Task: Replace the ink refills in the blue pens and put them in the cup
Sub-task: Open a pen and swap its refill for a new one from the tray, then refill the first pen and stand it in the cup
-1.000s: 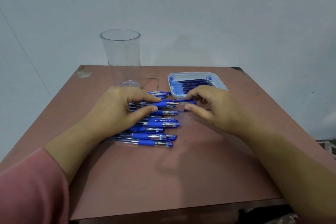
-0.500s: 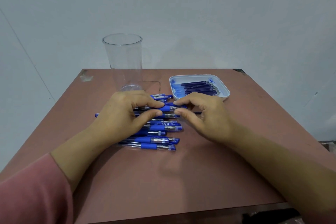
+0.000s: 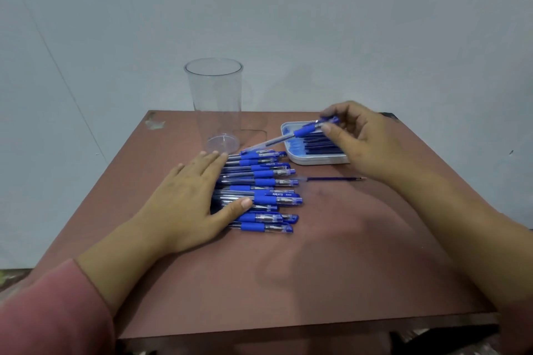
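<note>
Left hand [image 3: 193, 199]: flat, palm down, fingers straight and slightly spread, pressing on the left ends of the pile of blue pens [image 3: 259, 190] at frame centre; thumb across a lower pen, pink sleeve [image 3: 52, 311] at lower left. Right hand [image 3: 366, 141]: raised at centre right over the white tray [image 3: 317, 160], thumb and fingertips pinching one held pen [image 3: 302, 131] by its upper-right end, forearm coming in from lower right. Held pen tilted, clear barrel sloping down-left toward the pile. Refills [image 3: 320, 143] side by side in the tray. One loose refill [image 3: 334, 179] flat on the brown table [image 3: 288, 282], just right of the pile, below the tray. Clear cup [image 3: 215, 101] upright at upper centre, just behind the pile.
</note>
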Available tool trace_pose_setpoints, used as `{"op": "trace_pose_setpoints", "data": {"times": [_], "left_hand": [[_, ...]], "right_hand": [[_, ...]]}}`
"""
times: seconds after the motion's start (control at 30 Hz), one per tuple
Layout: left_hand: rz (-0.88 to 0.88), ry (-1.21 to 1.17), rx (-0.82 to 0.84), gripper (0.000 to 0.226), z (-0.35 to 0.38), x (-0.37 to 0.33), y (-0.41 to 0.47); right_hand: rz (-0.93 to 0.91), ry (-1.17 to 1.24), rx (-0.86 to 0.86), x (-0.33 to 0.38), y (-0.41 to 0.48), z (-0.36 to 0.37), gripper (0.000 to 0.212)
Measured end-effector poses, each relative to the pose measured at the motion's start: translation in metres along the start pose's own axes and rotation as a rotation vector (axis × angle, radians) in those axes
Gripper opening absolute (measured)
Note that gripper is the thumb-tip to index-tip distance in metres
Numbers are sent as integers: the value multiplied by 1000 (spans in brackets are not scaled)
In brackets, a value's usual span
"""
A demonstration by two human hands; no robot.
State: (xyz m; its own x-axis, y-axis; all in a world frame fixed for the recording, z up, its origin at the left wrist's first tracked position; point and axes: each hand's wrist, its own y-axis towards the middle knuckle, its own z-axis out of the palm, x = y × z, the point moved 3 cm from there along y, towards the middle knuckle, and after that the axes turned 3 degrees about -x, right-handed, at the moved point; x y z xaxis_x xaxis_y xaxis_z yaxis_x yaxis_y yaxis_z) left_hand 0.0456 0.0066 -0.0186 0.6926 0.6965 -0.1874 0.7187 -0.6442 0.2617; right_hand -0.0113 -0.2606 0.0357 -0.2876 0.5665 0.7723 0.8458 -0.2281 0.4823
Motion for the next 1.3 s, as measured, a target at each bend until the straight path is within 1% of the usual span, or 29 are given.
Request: {"op": "trace_pose_setpoints", "data": {"times": [0.17, 0.27, 0.33, 0.4, 0.57, 0.7, 0.83, 1.0, 1.17, 1.23, 1.3], "left_hand": [[19, -26, -7, 97, 7, 1, 0], [25, -44, -20, 96, 8, 2, 1], [28, -49, -24, 95, 8, 3, 1], [32, -50, -35, 94, 8, 3, 1], [26, -38, -43, 92, 10, 3, 1], [25, -46, -45, 91, 9, 3, 2], [26, -44, -39, 91, 10, 4, 3], [30, -48, -33, 91, 10, 4, 4], [41, -68, -39, 88, 9, 4, 4], [47, -76, -45, 87, 9, 4, 4], [50, -76, -47, 86, 9, 4, 4]], "right_hand": [[-72, 137, -187, 28, 33, -4, 17], [-132, 179, -286, 44, 56, 4, 14], [-178, 173, -327, 53, 70, 15, 13], [-216, 131, -329, 61, 82, 29, 14], [-265, 32, -237, 67, 95, 68, 23], [-245, -32, -144, 60, 99, 82, 17], [-225, -80, -94, 47, 90, 77, 20], [-204, -202, -7, 32, 59, 58, 22], [-162, -404, 209, 5, 17, 41, 20], [-123, -443, 273, -6, 4, 37, 18], [-142, -488, 322, -13, -4, 37, 17]]}}
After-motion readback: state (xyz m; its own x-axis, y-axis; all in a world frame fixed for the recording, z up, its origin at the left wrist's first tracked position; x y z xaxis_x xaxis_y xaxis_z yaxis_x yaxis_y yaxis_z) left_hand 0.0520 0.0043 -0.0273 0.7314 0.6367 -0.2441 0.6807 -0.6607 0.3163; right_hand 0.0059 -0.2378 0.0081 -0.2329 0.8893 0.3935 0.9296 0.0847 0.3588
